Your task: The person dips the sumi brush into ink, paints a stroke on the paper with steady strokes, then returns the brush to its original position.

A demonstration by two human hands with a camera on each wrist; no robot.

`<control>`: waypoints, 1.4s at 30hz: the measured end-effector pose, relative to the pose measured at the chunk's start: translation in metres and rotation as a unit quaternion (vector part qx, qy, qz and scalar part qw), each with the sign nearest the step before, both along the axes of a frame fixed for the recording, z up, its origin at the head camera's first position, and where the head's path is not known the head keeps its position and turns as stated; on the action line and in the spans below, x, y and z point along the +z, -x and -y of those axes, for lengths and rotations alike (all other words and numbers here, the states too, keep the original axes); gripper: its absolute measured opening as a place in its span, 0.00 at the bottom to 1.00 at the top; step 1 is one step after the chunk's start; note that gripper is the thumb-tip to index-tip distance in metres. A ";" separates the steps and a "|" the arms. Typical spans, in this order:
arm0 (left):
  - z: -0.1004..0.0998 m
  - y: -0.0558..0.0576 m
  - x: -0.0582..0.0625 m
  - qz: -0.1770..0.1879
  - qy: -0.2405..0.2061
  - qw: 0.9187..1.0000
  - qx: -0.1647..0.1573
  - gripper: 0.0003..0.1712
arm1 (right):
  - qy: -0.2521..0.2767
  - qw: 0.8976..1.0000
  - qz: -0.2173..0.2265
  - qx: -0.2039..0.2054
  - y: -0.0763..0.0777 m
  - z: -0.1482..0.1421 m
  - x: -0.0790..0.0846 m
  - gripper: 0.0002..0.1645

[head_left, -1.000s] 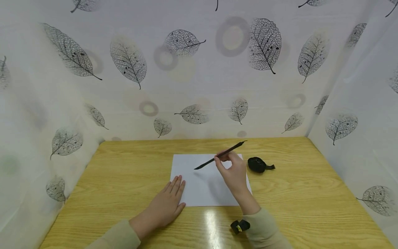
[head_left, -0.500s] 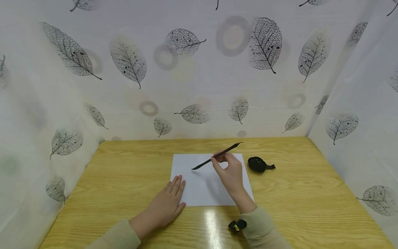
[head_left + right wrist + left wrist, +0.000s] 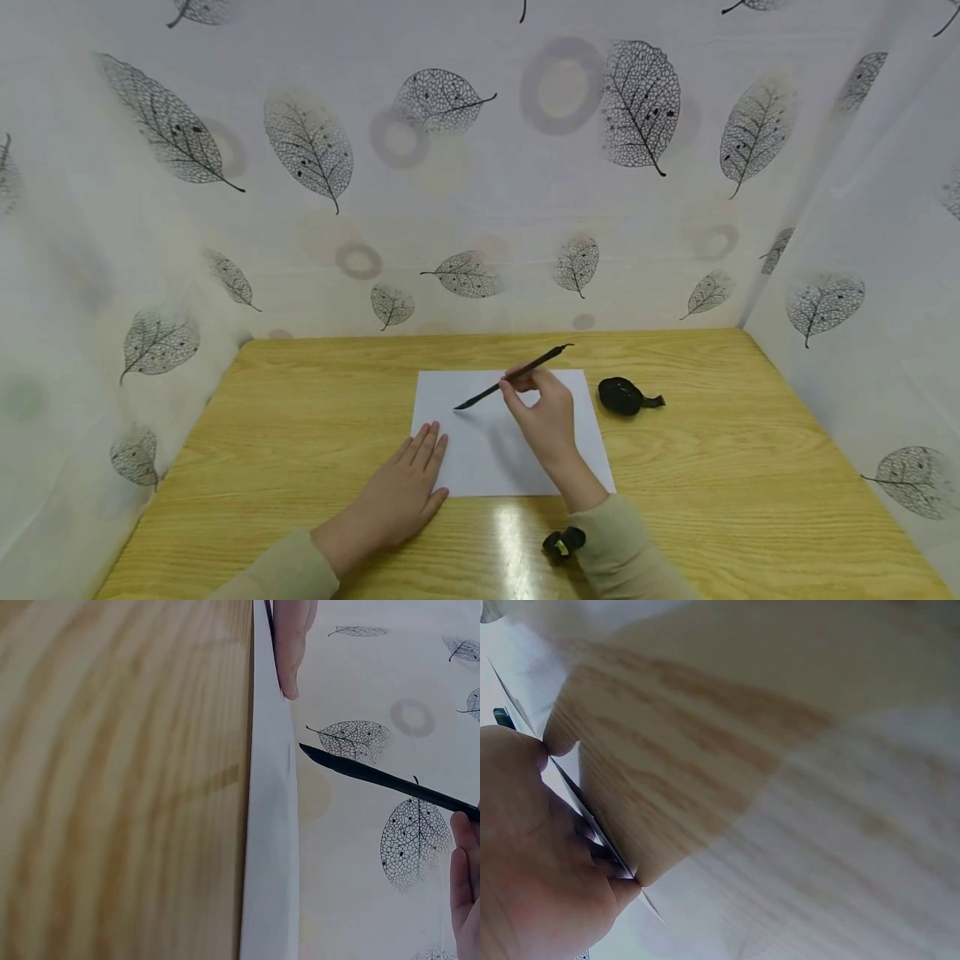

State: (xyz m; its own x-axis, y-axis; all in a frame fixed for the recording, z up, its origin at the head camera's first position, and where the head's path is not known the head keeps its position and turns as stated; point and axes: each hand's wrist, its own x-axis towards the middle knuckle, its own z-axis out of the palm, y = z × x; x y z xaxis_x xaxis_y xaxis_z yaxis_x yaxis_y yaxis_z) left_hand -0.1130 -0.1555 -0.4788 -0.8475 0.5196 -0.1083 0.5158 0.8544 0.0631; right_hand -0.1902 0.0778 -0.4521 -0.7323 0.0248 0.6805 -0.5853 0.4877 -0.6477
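A sheet of white paper lies on the wooden table, with no marks visible on it. My left hand rests flat on its lower left edge, fingers extended. Above the sheet, my right hand pinches a dark calligraphy brush between thumb and fingers. The brush slants, its pointed tip down to the left and its looped end up to the right. In the right wrist view the tip sits just off the paper, with a small gap.
Right of the paper stands a small black dish with a short handle. A black device is worn at the right wrist. Leaf-printed white curtains enclose the back and sides of the wooden table.
My right hand has moved left with the brush, and the tip has shifted left and very slightly nearer me. The left hand, paper and dish have stayed put.
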 end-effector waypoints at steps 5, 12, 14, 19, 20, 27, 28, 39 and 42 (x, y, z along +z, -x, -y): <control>0.000 0.000 0.000 0.009 0.002 1.000 0.005 0.42 | 0.006 1.000 0.003 -0.005 0.002 0.001 -0.002 0.08; -0.001 -0.002 0.003 0.015 -0.008 1.000 0.005 0.42 | 0.014 1.000 0.015 -0.007 0.004 0.004 -0.004 0.09; -0.002 -0.002 0.004 0.014 -0.009 1.000 0.004 0.42 | 0.015 1.000 0.018 -0.005 0.004 0.005 -0.004 0.08; -0.002 -0.002 0.004 0.012 -0.008 1.000 0.003 0.41 | 0.009 0.999 0.032 -0.009 0.004 0.006 -0.006 0.07; -0.002 -0.002 0.004 0.012 -0.008 1.000 0.003 0.41 | 0.006 0.999 0.037 -0.011 0.003 0.006 -0.006 0.07; -0.001 -0.001 0.002 0.007 -0.003 1.000 0.001 0.42 | -0.030 0.998 0.058 -0.017 0.003 0.005 -0.005 0.06; -0.001 -0.001 0.002 0.006 -0.003 1.000 0.000 0.42 | -0.036 0.997 0.059 -0.016 0.003 0.005 -0.004 0.06; -0.002 0.000 0.002 0.012 0.004 1.000 0.009 0.42 | -0.083 0.994 0.074 -0.016 0.000 0.008 0.002 0.05; -0.002 0.000 0.002 0.015 0.001 1.000 0.010 0.42 | -0.087 0.993 0.074 -0.018 0.000 0.007 0.002 0.05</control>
